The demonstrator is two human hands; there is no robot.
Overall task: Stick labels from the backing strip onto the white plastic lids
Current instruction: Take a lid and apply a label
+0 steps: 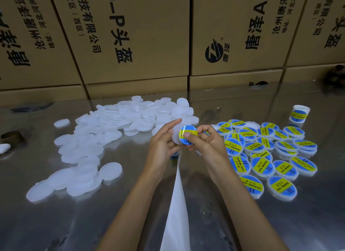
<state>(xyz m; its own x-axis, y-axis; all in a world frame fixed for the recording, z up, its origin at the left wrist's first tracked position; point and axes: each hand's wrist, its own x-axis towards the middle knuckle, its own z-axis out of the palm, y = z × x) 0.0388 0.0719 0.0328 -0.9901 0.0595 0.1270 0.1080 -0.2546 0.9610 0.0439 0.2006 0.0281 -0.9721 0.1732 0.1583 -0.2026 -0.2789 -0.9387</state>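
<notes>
While both hands meet above the table, the scene reads so:

Left hand: the left hand (pixel 162 141) holds a round white plastic lid (pixel 177 136) by its edge, with the fingers curled behind it.
Right hand: the right hand (pixel 206 140) has the thumb pressed on a round blue label with a yellow band (pixel 188 134), which lies on the face of that lid; the other fingers are curled behind.
Backing strip: a long white paper backing strip (pixel 177 204) hangs down from under the hands and runs toward the person, between the two forearms.
Plain lids: a loose heap of unlabelled white lids (pixel 112 131) lies to the left of the left hand and beyond it.
Finished lids: a group of labelled white lids (pixel 268 153) lies to the right of the right hand, some overlapping.
Container: a small white round jar with the same label (pixel 299 113) stands farther right, behind the labelled group; its inside is not visible.
Surface: a shiny metal table (pixel 56 222) with reflections carries everything.
Room: stacked brown cardboard boxes (pixel 149 36) form a wall behind the table.
Writing: the labels read "SOLDERING PASTE"; the boxes carry large black Chinese characters, upside down on some, and a round black logo.
</notes>
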